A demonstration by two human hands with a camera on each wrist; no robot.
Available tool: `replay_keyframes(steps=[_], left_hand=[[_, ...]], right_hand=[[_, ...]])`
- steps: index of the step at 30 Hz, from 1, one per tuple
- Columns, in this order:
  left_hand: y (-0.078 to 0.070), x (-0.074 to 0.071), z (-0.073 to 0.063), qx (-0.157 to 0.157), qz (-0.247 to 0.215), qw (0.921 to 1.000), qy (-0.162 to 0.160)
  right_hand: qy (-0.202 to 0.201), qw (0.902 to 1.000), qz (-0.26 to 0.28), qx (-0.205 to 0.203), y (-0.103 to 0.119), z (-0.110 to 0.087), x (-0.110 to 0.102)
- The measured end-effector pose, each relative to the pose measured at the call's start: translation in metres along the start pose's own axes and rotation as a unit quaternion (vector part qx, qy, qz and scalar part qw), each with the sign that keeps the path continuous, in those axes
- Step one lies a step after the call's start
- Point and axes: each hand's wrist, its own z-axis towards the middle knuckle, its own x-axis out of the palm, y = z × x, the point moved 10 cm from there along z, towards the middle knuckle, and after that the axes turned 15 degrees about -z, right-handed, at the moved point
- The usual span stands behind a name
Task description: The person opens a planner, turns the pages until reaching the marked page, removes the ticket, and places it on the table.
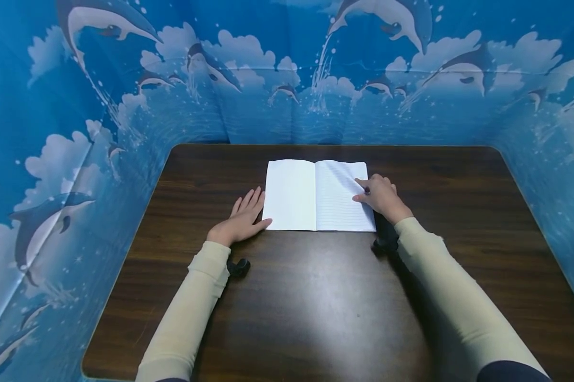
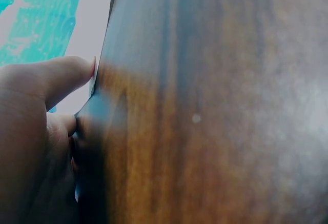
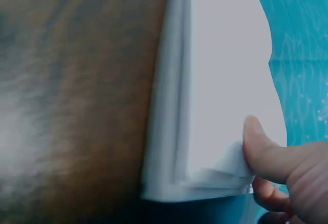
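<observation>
An open notebook (image 1: 292,196) lies on the dark wooden table, its left page blank and its right page (image 1: 341,201) ruled. My left hand (image 1: 243,216) rests with fingers spread at its left side, the thumb over the lower left corner. In the left wrist view, the thumb (image 2: 72,75) touches the white paper edge. My right hand (image 1: 381,195) is at the right edge, index finger and thumb over the ruled page. In the right wrist view, the thumb (image 3: 261,152) lies on the paper with other fingers curled by the edge. A small dark spot shows between the fingers.
The brown table (image 1: 315,297) has rounded corners and a bright reflection in front of the notebook. A blue dolphin-print curtain (image 1: 258,116) hangs around its back and sides. Black wrist devices (image 1: 239,268) sit below both hands.
</observation>
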Motion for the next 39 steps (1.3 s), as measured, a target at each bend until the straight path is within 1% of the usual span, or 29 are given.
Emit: replay_keyframes(steps=[4,6,7,9,11,13,15,19,23,25,31,36,39], left_hand=[[0.002,0.001,0.001,-0.004,-0.002,1.0,0.003],[0.002,0.001,0.001,-0.002,-0.004,1.0,-0.002],[0.001,0.0,0.001,0.0,-0.004,1.0,-0.005],[0.0,0.0,0.001,0.002,-0.004,1.0,-0.007],[-0.003,0.0,0.0,0.008,-0.005,0.9999,-0.006],[-0.006,0.0,-0.003,0.012,-0.006,0.9999,-0.005],[-0.008,-0.001,-0.005,0.016,-0.008,0.9998,-0.006],[-0.011,-0.005,-0.006,0.018,-0.007,0.9998,-0.008],[-0.011,-0.008,-0.006,0.014,0.003,0.9998,-0.01],[-0.01,-0.008,-0.006,0.012,0.004,0.9999,-0.009],[-0.003,-0.004,-0.004,0.006,-0.002,1.0,-0.007],[0.0,-0.002,-0.003,0.014,-0.011,0.9998,-0.012],[0.003,-0.002,-0.001,0.013,-0.005,0.9998,-0.013]], right_hand=[[-0.071,0.996,-0.051,-0.017,0.008,-0.006,-0.007],[-0.094,0.9938,-0.053,-0.027,0.011,-0.009,-0.01],[-0.095,0.9943,-0.04,-0.028,0.011,-0.01,-0.01],[-0.09,0.9956,0.005,-0.026,0.009,-0.011,-0.01],[-0.075,0.9945,0.073,-0.013,0.003,-0.012,-0.007],[-0.054,0.9875,0.148,0.004,-0.004,-0.015,-0.003],[-0.035,0.9783,0.203,0.019,-0.01,-0.02,0.0],[0.003,0.96,0.277,0.04,-0.018,-0.031,0.009],[0.019,0.949,0.313,0.034,-0.017,-0.041,0.013],[0.012,0.9502,0.31,0.025,-0.015,-0.044,0.012],[-0.03,0.9585,0.284,0.009,-0.007,-0.05,-0.001],[-0.048,0.9576,0.284,-0.004,0.008,-0.052,-0.016],[-0.05,0.953,0.298,-0.015,0.018,-0.051,-0.023]])
